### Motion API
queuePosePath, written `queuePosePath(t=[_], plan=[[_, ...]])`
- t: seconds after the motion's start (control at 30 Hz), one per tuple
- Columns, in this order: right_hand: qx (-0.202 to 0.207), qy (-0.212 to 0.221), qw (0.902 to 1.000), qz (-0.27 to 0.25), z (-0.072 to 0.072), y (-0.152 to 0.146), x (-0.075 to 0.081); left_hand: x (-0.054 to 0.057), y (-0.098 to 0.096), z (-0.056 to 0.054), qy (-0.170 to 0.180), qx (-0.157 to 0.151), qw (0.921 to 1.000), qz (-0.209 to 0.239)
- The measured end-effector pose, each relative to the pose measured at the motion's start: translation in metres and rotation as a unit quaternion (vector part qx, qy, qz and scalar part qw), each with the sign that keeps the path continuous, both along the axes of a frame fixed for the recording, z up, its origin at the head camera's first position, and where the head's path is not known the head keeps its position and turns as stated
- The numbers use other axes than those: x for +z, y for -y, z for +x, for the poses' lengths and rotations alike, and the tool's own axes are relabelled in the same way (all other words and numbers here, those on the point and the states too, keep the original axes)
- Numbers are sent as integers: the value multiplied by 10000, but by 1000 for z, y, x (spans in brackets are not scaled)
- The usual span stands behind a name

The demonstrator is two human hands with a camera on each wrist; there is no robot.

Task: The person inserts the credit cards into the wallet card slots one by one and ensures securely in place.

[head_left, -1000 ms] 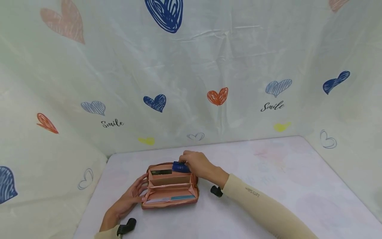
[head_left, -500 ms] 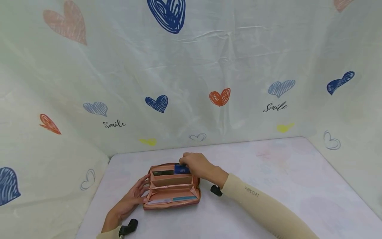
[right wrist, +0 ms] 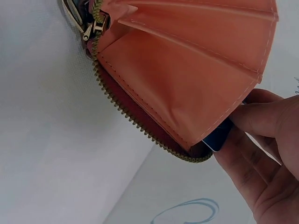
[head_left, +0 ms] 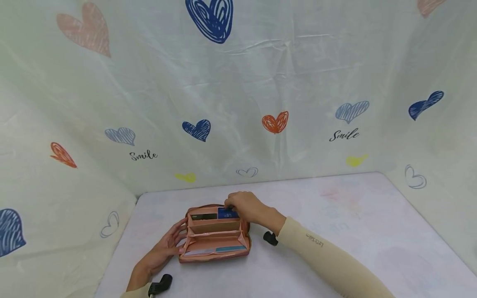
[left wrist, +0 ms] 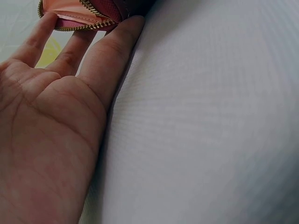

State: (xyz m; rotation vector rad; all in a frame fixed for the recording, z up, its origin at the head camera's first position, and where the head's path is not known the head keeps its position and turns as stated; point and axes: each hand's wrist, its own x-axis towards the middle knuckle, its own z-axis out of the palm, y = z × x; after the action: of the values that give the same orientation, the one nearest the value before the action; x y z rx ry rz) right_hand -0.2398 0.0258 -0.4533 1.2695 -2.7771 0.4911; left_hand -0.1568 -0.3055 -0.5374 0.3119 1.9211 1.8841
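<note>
A pink zip-around wallet [head_left: 203,257] lies unzipped and spread on the table, its inner compartments facing up. My left hand [head_left: 164,245] touches its left end, the fingers fairly straight and spread, as the left wrist view also shows. At the far right slot, my right hand [head_left: 249,205] pinches a blue card [head_left: 226,213] lettered "VIP". In the right wrist view, the card [right wrist: 217,136] is mostly hidden behind the wallet's side gusset [right wrist: 173,79]. Left of it a dark card [head_left: 203,216] sits in the same far panel. Along the front panel a light-blue card [head_left: 231,248] shows.
The wallet stands on a pale table [head_left: 316,265] with white heart-printed sheeting [head_left: 231,91] behind and at the sides. A black wrist camera [head_left: 161,284] sits by the left wrist, another black camera [head_left: 270,238] by the right. A brass zipper [right wrist: 126,114] edges the wallet.
The blue card has gone down from a raised, tilted position into the far right slot, lining up with the dark card. My right hand stays on it; the left hand keeps its place.
</note>
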Motion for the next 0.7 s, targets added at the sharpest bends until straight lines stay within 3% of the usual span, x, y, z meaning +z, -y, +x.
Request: queuePosePath(t=[0.43,0.7], plan=[[81,162,9998,-3,1,4,-6,-2,1,-2,-19,-49,10000,43],[-59,-41,10000,-15,2,6,-12,0,0,-1,133,-4,9999,39]])
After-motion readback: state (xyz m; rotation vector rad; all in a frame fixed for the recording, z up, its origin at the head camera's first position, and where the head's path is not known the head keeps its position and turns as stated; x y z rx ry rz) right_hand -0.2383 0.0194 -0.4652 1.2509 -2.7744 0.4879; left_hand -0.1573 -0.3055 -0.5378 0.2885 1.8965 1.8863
